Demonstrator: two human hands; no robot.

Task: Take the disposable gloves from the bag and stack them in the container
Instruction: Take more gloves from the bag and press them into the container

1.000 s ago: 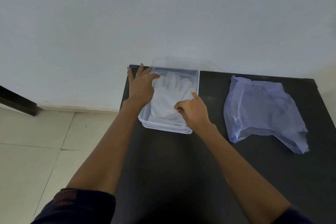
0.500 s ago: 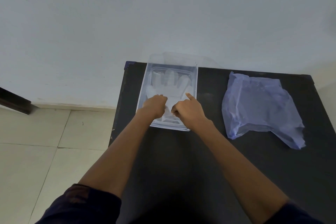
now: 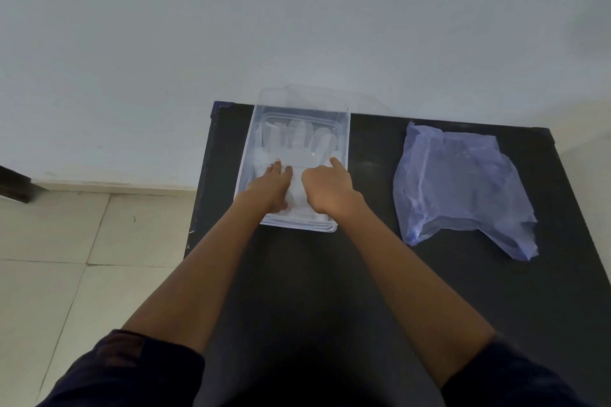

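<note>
**Two hands pressing gloves flat in the container**

Two hands are down inside the clear container (image 3: pixel 344 142), on a pale pile of disposable gloves (image 3: pixel 297 149) whose finger ends point toward the far wall. I cannot count the layers; the plastic is too translucent. My left hand (image 3: pixel 272 183) lies palm-down near the cuffs, its fingers (image 3: pixel 276 164) loosely together and flat on the top glove. My right hand (image 3: pixel 327 190) is curled, its index finger stretched to touch the glove's right edge. Neither hand pinches anything. I judge this a smoothing press, so the stack lies level and leaves room for more.

The container sits at the bench's far left. Well apart to the right lies the bluish bag (image 3: pixel 459 188), slumped flat on the dark bench (image 3: pixel 380 274). I cannot tell whether gloves are left inside.
</note>
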